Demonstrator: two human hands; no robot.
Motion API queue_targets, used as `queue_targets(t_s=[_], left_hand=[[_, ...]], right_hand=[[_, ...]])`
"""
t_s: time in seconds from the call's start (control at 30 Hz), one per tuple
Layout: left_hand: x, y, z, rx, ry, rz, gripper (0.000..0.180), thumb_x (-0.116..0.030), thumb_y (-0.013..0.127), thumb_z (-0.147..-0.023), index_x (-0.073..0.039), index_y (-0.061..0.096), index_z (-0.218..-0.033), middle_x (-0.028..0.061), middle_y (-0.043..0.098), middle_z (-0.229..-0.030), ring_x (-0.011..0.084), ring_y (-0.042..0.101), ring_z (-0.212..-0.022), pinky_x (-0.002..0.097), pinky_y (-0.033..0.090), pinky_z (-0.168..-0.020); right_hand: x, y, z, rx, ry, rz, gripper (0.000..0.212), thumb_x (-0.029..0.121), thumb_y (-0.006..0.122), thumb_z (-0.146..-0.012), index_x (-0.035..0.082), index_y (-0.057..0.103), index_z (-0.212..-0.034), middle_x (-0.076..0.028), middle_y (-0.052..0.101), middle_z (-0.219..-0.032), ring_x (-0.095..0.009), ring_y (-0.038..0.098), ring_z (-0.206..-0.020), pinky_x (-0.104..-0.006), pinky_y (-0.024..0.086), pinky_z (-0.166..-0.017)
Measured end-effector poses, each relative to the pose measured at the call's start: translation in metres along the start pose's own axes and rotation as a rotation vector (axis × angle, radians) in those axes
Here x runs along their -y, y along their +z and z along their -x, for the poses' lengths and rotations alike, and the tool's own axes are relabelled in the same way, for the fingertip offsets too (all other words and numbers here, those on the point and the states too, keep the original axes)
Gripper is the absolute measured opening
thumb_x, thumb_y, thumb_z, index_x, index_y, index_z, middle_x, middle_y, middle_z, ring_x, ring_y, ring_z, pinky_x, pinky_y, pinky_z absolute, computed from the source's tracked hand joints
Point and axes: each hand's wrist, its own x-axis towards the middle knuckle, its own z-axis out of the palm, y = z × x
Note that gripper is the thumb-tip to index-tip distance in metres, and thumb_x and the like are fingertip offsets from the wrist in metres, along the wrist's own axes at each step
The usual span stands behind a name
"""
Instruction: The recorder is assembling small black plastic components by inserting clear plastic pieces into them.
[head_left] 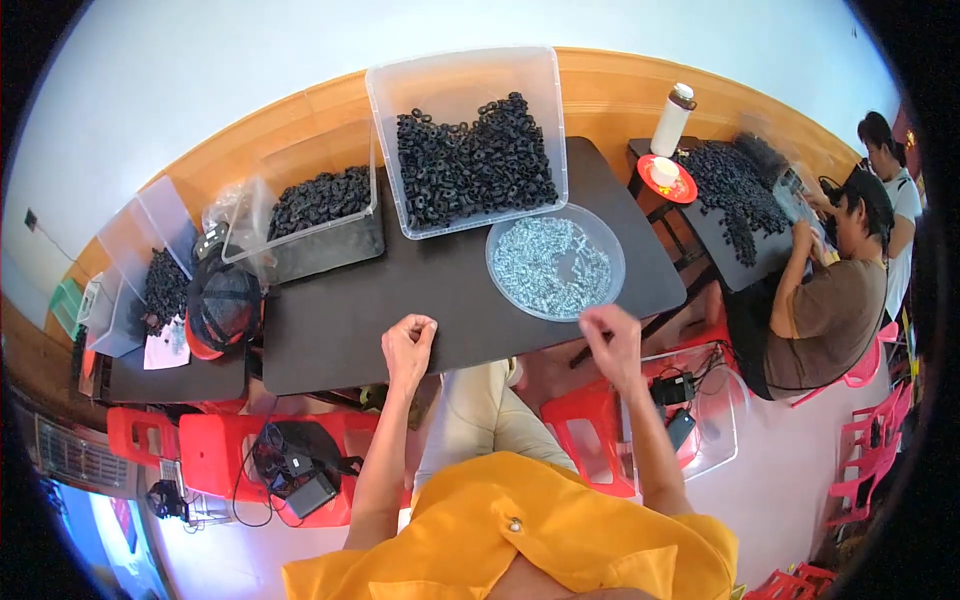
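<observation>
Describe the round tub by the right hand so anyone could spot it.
On the dark table in the middle stands a tall boxy bin of black parts. On its near side, by the right hand, sits a clear tub. Its round shape and small pale pieces set it apart.

Yellow shirt, beige trousers

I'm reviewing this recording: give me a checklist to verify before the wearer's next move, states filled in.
1. Round tray on the table: ok.
2. Small shiny pieces inside the tray: ok.
3. Black pieces in the tallest clear bin: ok.
4. Left hand empty: cannot tell; its fingers are curled together.
5. Right hand sharply visible: not ok; blurred.
6. Right hand apart from the tray: cannot tell; it appears close to the rim.
</observation>
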Motion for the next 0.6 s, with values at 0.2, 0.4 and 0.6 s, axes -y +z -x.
queue_targets(t_s=[0.2, 0.4, 0.6], left_hand=[[-0.02, -0.005, -0.047, 0.405, -0.154, 0.133, 0.013, -0.012, 0.061, -0.079, 0.001, 0.063, -0.079, 0.0044, 0.06, -0.061, 0.0088, 0.055, -0.049, 0.0238, 0.045, -0.046], [-0.034, 0.053, -0.101, 0.171, 0.169, 0.26, 0.01, -0.009, 0.062, -0.078, 0.001, 0.063, -0.08, 0.0027, 0.058, -0.06, 0.0069, 0.051, -0.053, 0.0229, 0.042, -0.05], [-0.014, 0.082, -0.105, 0.126, 0.209, 0.323, 0.009, -0.01, 0.061, -0.081, -0.001, 0.063, -0.084, 0.0005, 0.059, -0.065, 0.0037, 0.05, -0.052, 0.0198, 0.042, -0.045]], right_hand=[[-0.036, 0.039, -0.12, 0.12, -0.204, 0.314, 0.022, 0.004, 0.063, -0.071, 0.003, 0.058, -0.093, -0.011, 0.052, -0.08, -0.028, 0.057, -0.074, -0.0365, 0.046, -0.066], [-0.07, 0.084, -0.163, 0.208, -0.331, 0.467, 0.026, 0.005, 0.062, -0.07, 0.007, 0.054, -0.094, -0.009, 0.047, -0.089, -0.028, 0.051, -0.087, -0.0403, 0.046, -0.07], [-0.08, 0.097, -0.172, 0.194, -0.334, 0.497, 0.025, 0.002, 0.062, -0.068, 0.007, 0.052, -0.091, -0.009, 0.045, -0.086, -0.028, 0.051, -0.085, -0.0396, 0.046, -0.068]])
